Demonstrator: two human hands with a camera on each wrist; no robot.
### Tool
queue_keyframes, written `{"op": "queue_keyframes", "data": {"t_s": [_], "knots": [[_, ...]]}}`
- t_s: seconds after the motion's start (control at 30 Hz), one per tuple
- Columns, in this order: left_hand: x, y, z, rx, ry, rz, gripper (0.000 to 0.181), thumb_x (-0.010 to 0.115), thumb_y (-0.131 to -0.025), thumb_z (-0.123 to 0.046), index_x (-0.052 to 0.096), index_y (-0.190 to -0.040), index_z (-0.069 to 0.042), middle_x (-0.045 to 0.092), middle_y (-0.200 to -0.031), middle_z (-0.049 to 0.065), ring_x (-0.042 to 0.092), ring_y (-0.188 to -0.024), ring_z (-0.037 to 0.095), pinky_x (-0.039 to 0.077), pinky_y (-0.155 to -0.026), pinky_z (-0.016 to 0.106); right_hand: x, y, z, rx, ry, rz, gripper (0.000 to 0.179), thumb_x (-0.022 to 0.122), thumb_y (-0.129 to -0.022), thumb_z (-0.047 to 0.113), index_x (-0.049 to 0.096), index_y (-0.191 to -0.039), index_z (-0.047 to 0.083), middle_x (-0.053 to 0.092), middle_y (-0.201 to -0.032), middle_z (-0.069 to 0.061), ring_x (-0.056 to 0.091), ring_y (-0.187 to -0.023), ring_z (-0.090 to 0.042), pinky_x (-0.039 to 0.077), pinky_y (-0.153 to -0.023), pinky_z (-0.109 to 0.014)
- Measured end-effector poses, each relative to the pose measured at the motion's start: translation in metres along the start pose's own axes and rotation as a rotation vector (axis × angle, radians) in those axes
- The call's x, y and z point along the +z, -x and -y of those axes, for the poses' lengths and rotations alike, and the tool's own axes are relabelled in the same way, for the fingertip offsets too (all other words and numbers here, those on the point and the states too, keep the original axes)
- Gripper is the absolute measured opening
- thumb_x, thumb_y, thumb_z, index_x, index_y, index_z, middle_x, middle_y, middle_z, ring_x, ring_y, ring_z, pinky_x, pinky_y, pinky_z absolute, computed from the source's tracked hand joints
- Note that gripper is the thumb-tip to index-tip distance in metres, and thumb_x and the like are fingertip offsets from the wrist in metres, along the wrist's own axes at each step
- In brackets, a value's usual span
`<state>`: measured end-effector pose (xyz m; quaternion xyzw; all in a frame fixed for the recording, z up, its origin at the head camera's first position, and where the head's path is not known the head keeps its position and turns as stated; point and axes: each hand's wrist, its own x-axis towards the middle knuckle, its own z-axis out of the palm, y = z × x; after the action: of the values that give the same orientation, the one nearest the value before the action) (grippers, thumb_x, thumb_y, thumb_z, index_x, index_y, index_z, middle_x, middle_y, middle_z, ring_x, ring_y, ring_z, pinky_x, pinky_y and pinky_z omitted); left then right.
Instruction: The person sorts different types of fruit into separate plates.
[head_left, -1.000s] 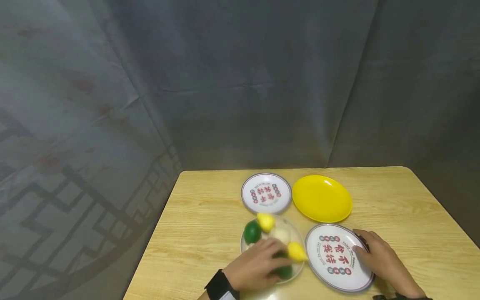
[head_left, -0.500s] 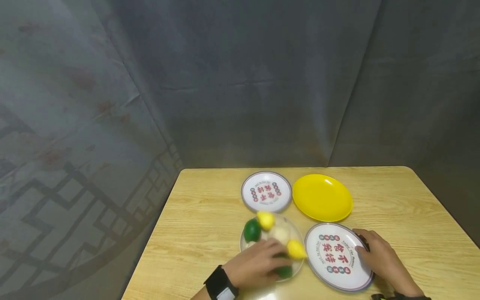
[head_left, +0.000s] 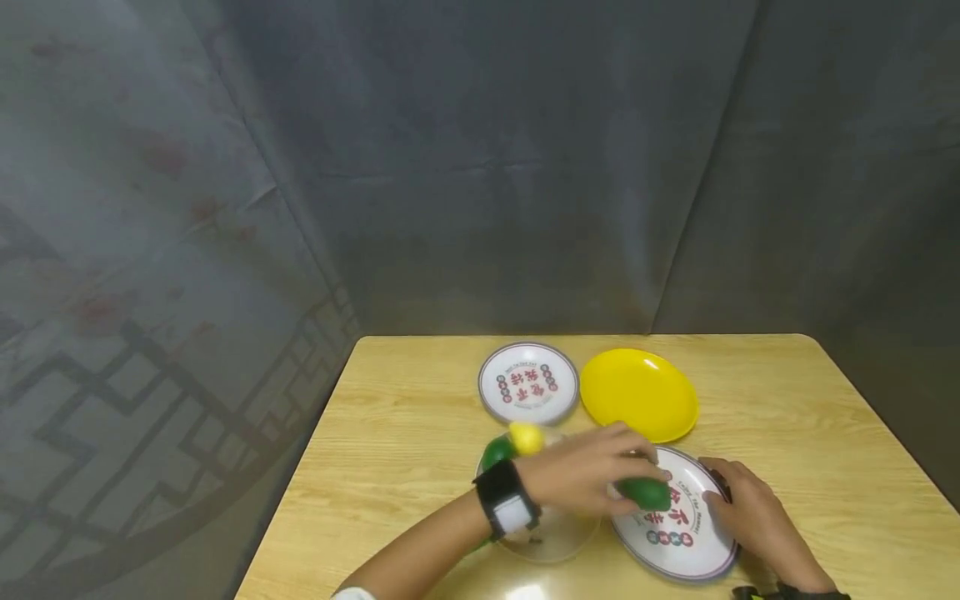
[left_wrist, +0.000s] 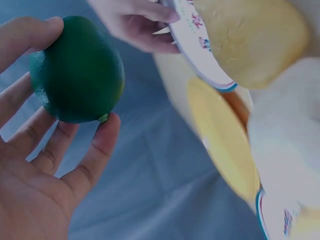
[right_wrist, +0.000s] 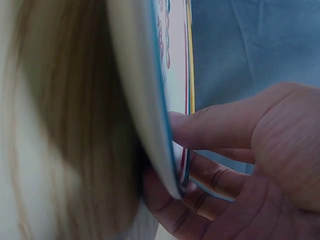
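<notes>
Holding green fruit (head_left: 647, 493) in left hand (head_left: 600, 471), right of centre low in the head frame, above the upper left part of near plate (head_left: 675, 560). Gripping between thumb and spread, bent fingertips, palm off it in the left wrist view. Keep thumb pressure even; likely to roll out sideways otherwise.

Pinching near plate's right rim with right hand (head_left: 750, 508), lower right: thumb on top, fingers behind and under. Hold level and steady; don't lever the rim up.

If setting down here, bring the fruit right to the surface before spreading fingers. Aim for the printed middle, not the rim slope: would probably roll if dropped.

Mind wristband (head_left: 510, 500) over pale dish (head_left: 558, 542), bottom centre, with yellow fruit (head_left: 527, 438) and second green fruit (head_left: 497, 452) at its upper left. Can't see what's behind the forearm. Keep high to avoid a knock.

Farther out on table (head_left: 390, 467): far plate (head_left: 528, 413) and yellow plate (head_left: 637, 396), side by side above centre dish and near plate.
</notes>
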<state>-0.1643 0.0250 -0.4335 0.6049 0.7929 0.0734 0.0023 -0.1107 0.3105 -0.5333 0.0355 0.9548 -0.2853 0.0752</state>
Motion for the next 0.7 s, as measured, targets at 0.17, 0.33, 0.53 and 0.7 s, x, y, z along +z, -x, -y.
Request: {"op": "queue_keyframes", "data": {"t_s": [0.17, 0.33, 0.53, 0.7], "knots": [[0.014, -0.051, 0.013, -0.042, 0.046, 0.147, 0.057, 0.077, -0.097, -0.043, 0.060, -0.151, -0.032, 0.055, -0.147, -0.015, 0.044, -0.128, -0.002, 0.033, -0.105, 0.001, -0.002, 0.000, -0.001, -0.012, -0.016, -0.011, 0.056, 0.072, -0.094, 0.005, 0.053, -0.142, -0.017, 0.058, -0.131, -0.043, 0.061, -0.120, -0.058, 0.053, -0.098, -0.071], [0.031, -0.080, 0.024, -0.097, 0.096, 0.246, 0.058, 0.079, -0.096, -0.041, 0.060, -0.149, -0.033, 0.054, -0.144, -0.018, 0.043, -0.127, -0.003, 0.032, -0.104, 0.001, -0.004, 0.001, -0.003, 0.000, -0.025, -0.020, 0.053, 0.072, -0.095, 0.006, 0.054, -0.139, -0.017, 0.063, -0.124, -0.039, 0.065, -0.113, -0.052, 0.056, -0.094, -0.067], [0.040, -0.089, 0.028, -0.149, 0.146, 0.325, 0.058, 0.084, -0.092, -0.035, 0.062, -0.147, -0.033, 0.056, -0.139, -0.018, 0.046, -0.125, -0.004, 0.034, -0.103, 0.002, -0.004, 0.002, -0.003, 0.024, -0.043, -0.007, 0.055, 0.073, -0.096, 0.008, 0.053, -0.141, -0.017, 0.064, -0.126, -0.038, 0.065, -0.114, -0.050, 0.055, -0.097, -0.066], [0.041, -0.091, 0.025, -0.156, 0.146, 0.366, 0.058, 0.084, -0.093, -0.033, 0.062, -0.147, -0.034, 0.055, -0.136, -0.019, 0.046, -0.123, -0.004, 0.034, -0.102, 0.002, -0.003, 0.003, -0.001, 0.036, -0.048, -0.010, 0.055, 0.073, -0.095, 0.006, 0.053, -0.140, -0.018, 0.061, -0.128, -0.041, 0.063, -0.117, -0.054, 0.054, -0.098, -0.068]]}}
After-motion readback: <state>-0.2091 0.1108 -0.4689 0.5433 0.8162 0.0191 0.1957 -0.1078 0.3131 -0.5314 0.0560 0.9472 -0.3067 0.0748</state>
